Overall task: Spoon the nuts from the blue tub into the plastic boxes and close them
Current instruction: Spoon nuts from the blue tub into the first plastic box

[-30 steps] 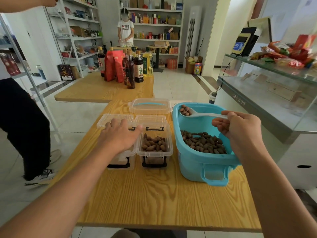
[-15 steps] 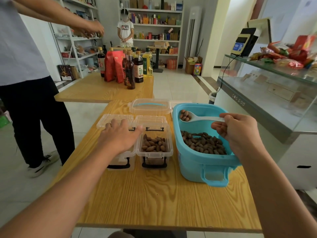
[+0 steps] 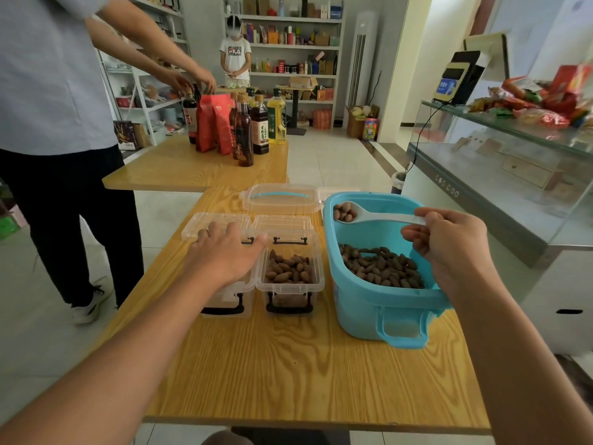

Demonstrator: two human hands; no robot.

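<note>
- Several nuts (image 3: pixel 344 213) sit heaped in the bowl of the white spoon (image 3: pixel 369 216), which hangs over the far end of the blue tub (image 3: pixel 359 303) right of centre in the frame; the right hand (image 3: pixel 449 248) pinches only the tip of the long handle between thumb and curled fingers, so a small wrist roll could tip the load out.
- To reach a box the spoon has to cross the tub's left rim and a strip of bare tabletop (image 3: pixel 288 364); nuts that slip there would likely roll off the edge to the floor.
- The right plastic box (image 3: pixel 290 271), just left of the tub at mid-frame, looks fairly full of nuts; another heaped spoonful may mound above its rim and stop the hinged lid (image 3: pixel 282 223) behind it from latching.
- The left hand (image 3: pixel 224 255) lies flat with fingers spread over the left plastic box (image 3: pixel 229 300), covering its mouth; I cannot tell how full that box is, and pouring there while the hand covers it would scatter nuts off the knuckles.
- The large clear lid (image 3: pixel 282 199) lies on the tabletop just beyond the boxes, near the spoon's path; a wide swing could clip it.
- A bystander stands close at the left of the frame; a bump to the tabletop could shake the spoon.
</note>
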